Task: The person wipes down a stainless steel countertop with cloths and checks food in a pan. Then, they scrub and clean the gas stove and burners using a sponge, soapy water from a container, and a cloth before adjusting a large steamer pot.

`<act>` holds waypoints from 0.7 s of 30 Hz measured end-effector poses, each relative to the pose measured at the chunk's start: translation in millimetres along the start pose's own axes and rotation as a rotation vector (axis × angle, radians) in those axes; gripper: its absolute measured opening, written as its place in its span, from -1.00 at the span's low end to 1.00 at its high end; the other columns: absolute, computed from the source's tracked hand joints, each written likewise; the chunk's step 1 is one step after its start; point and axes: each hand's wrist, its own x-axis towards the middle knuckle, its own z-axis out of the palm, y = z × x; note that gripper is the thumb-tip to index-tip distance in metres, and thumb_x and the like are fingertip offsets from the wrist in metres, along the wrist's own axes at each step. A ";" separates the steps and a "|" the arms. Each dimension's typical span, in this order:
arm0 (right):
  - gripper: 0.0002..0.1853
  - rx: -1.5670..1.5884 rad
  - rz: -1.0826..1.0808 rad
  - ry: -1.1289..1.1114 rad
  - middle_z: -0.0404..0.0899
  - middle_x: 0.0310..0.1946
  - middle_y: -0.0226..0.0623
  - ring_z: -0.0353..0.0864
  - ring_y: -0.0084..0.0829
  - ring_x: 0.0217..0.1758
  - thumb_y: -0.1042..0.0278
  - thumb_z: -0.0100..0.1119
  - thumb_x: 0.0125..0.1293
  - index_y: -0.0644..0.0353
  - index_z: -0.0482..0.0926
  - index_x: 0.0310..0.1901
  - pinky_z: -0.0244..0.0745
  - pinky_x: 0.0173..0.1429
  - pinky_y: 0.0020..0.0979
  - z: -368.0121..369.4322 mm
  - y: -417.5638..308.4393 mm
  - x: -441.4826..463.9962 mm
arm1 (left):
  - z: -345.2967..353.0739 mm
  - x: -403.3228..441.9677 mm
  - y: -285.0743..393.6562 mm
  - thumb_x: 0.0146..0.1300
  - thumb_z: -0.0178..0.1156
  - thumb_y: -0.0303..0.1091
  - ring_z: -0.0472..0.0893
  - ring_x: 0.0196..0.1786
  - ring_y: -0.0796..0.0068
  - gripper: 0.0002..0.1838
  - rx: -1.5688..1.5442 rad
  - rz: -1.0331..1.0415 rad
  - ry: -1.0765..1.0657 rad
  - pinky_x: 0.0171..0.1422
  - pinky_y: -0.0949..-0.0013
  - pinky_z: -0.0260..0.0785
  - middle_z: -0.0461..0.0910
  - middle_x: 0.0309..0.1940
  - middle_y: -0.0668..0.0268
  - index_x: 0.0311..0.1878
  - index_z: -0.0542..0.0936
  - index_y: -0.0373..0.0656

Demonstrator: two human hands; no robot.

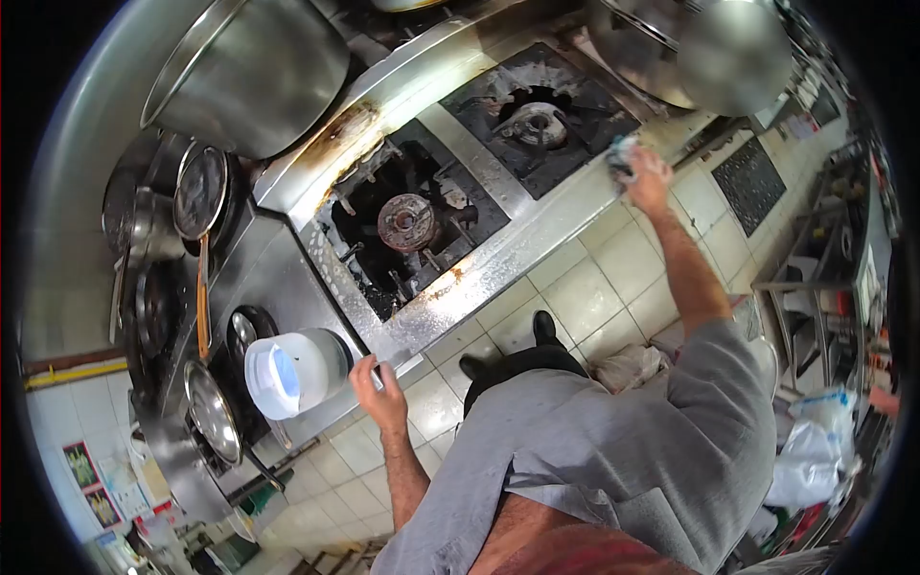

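My right hand [649, 179] is closed on a small grey-white scrubbing pad [623, 155], which touches the front edge of the steel stove [537, 213] beside the right burner [540, 126]. Near the stove's left front edge, my left hand [379, 391] has its fingers curled around something small and grey that I cannot make out. Left of that hand, a white plastic container [295, 372] stands on the steel counter [287, 278]. Soot and grime cover the left burner [407, 222].
A large steel pot [251, 77] stands behind the left burner. Pans [201, 192] and a lid [213, 412] crowd the left side. Another big pot [647, 53] stands at the back right. Metal shelving [815, 287] and plastic bags [815, 450] are at the right.
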 end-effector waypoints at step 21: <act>-0.74 0.285 -0.288 -0.537 0.48 -0.13 0.05 0.48 0.02 -0.03 0.44 0.09 0.05 0.28 0.48 -0.17 0.41 0.01 -0.07 124.7 -277.2 198.0 | 39.6 -17.2 -44.0 0.11 0.18 -0.53 0.41 0.05 0.13 -0.66 0.042 -0.265 0.045 0.16 0.24 0.28 0.41 -0.04 0.07 0.00 0.45 -0.30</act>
